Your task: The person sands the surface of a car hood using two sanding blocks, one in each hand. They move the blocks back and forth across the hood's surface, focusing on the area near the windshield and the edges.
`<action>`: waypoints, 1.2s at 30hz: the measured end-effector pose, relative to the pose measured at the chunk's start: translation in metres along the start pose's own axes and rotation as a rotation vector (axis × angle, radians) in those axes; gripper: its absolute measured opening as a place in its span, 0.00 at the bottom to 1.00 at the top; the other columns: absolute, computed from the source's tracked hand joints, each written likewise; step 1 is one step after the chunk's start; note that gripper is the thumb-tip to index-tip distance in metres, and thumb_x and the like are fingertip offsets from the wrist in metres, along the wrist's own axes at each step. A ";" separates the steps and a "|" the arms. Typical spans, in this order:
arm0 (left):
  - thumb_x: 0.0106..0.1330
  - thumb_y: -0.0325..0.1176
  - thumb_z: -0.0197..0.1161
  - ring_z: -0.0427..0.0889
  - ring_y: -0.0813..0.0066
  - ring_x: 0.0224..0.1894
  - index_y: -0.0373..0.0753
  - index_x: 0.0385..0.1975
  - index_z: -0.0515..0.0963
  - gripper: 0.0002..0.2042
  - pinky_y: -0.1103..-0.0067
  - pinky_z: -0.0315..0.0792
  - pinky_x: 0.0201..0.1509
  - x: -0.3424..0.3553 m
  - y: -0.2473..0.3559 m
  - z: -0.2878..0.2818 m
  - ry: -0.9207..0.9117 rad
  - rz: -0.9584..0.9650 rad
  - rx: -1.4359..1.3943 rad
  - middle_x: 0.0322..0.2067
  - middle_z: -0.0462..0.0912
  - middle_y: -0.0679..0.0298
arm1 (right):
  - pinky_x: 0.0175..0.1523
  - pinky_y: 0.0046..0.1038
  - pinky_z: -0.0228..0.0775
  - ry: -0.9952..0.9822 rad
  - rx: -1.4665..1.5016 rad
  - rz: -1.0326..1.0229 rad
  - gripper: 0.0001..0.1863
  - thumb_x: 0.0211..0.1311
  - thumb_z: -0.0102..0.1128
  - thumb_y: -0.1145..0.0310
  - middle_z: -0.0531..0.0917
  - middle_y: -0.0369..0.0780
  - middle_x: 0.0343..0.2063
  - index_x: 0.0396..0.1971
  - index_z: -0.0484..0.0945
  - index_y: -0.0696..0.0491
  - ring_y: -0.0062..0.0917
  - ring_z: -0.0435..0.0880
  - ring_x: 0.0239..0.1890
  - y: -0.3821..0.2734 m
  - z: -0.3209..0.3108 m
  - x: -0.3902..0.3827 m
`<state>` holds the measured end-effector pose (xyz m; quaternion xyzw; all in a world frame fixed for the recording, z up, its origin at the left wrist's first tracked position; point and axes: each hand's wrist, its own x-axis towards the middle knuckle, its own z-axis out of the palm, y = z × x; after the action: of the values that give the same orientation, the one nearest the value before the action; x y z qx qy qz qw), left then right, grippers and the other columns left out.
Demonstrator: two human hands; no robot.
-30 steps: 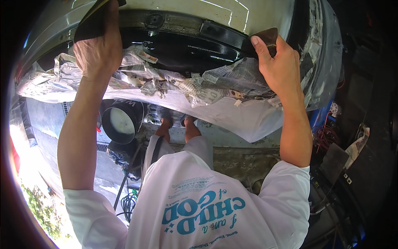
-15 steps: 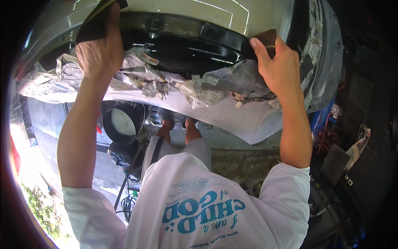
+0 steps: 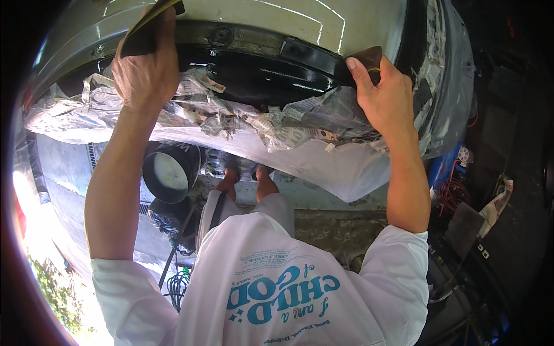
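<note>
Okay, I'm drawing both hands slightly closer: left hand (image 3: 147,81) is gripping a dark abrasive sheet (image 3: 140,40), right hand (image 3: 386,95) is pinching a brown abrasive sheet (image 3: 368,56). Both are sitting by the beige car panel (image 3: 248,20); probably I'm only repositioning.

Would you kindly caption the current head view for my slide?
Left hand and right hand hold dark sheets at a pale panel.

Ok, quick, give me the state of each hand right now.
Left hand: holding a dark, bent sheet; its fingertips are hidden.
Right hand: holding a brown sheet between thumb and fingers.
</note>
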<state>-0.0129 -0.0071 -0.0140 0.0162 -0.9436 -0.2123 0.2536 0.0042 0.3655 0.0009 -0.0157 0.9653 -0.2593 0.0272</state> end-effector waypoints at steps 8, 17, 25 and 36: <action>0.79 0.58 0.56 0.82 0.38 0.60 0.39 0.60 0.83 0.28 0.57 0.74 0.63 0.001 0.032 -0.015 -0.129 -0.120 0.059 0.57 0.86 0.45 | 0.43 0.52 0.80 -0.035 -0.193 0.013 0.31 0.72 0.63 0.41 0.86 0.54 0.24 0.39 0.83 0.60 0.57 0.88 0.34 -0.029 0.003 0.009; 0.76 0.40 0.62 0.84 0.42 0.37 0.50 0.49 0.82 0.08 0.56 0.76 0.42 0.003 0.020 -0.007 0.014 0.127 0.014 0.35 0.85 0.53 | 0.43 0.52 0.79 -0.039 -0.182 0.024 0.31 0.71 0.63 0.40 0.86 0.54 0.24 0.37 0.82 0.60 0.56 0.88 0.35 -0.038 0.006 0.010; 0.73 0.36 0.65 0.84 0.46 0.35 0.50 0.49 0.81 0.08 0.58 0.76 0.41 0.004 0.021 -0.012 -0.017 0.124 0.031 0.34 0.86 0.57 | 0.40 0.52 0.79 -0.024 -0.266 0.001 0.30 0.73 0.62 0.41 0.85 0.53 0.22 0.38 0.82 0.60 0.56 0.88 0.32 -0.046 0.003 0.007; 0.67 0.33 0.69 0.84 0.54 0.38 0.47 0.48 0.80 0.11 0.62 0.75 0.44 0.009 0.026 -0.017 -0.043 0.154 0.058 0.35 0.87 0.61 | 0.40 0.54 0.79 -0.018 -0.265 -0.078 0.29 0.75 0.58 0.41 0.86 0.55 0.23 0.38 0.82 0.58 0.55 0.88 0.32 -0.051 0.004 0.012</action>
<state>-0.0104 0.0091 0.0139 -0.0538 -0.9531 -0.1648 0.2482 -0.0065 0.3193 0.0224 -0.0591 0.9894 -0.1304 0.0235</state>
